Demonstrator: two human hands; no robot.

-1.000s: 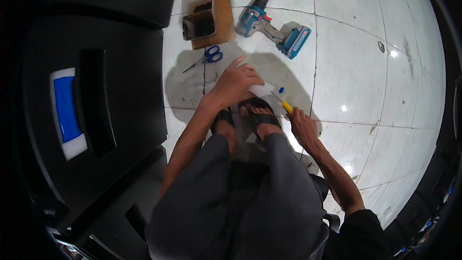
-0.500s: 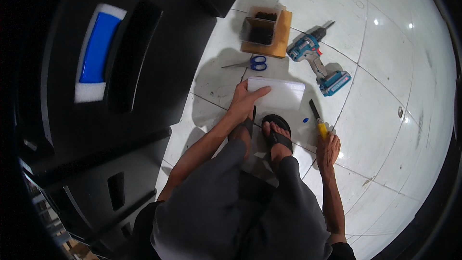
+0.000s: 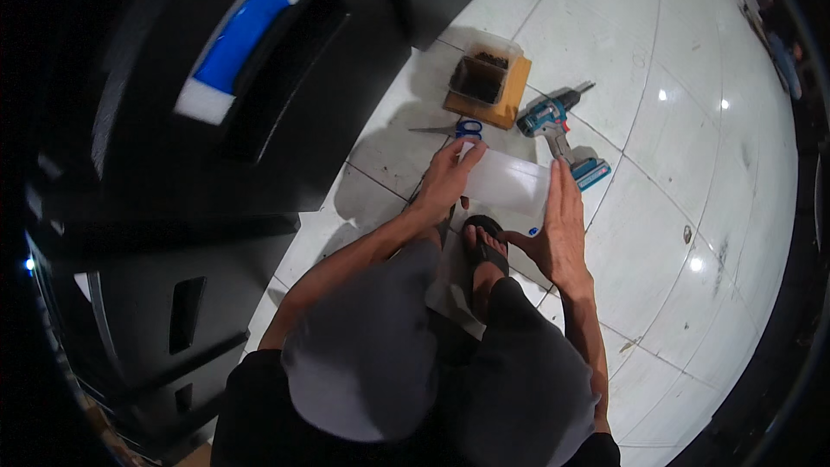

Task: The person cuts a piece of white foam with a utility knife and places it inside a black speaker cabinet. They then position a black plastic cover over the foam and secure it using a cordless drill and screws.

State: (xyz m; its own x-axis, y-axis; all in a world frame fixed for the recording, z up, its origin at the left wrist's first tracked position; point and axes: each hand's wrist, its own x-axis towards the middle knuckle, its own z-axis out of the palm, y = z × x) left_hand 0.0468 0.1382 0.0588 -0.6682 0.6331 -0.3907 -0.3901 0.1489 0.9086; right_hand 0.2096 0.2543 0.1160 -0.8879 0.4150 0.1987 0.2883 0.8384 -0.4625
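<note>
Left hand (image 3: 445,180) is gripping the left end of a white sheet (image 3: 507,180), thumb lying on top. Right hand (image 3: 558,225) is spreading wide, thumb standing well off the fingers, which are lying along the sheet's right end; cannot tell whether they are pressing on it. Sheet is stretching between the hands, on the person's side of the tub (image 3: 476,81) and a little to its right. Blue bit (image 3: 533,232) is lying farther from the tub on that same side, near the right thumb. Scissors (image 3: 456,131) are lying just on the person's side of the tub, blades pointing left. Tub, clear-walled, is showing two sections; cannot tell whether it is one or two vessels. Nearer section is holding a dark mass; farther one is holding small dark pieces, too small to name. Brown board (image 3: 516,91) is lying under the tub, sticking out to its right. Drill (image 3: 546,121) is lying right of the tub, nose pointing away. Black cabinet (image 3: 346,147) is standing left of the tub.
</note>
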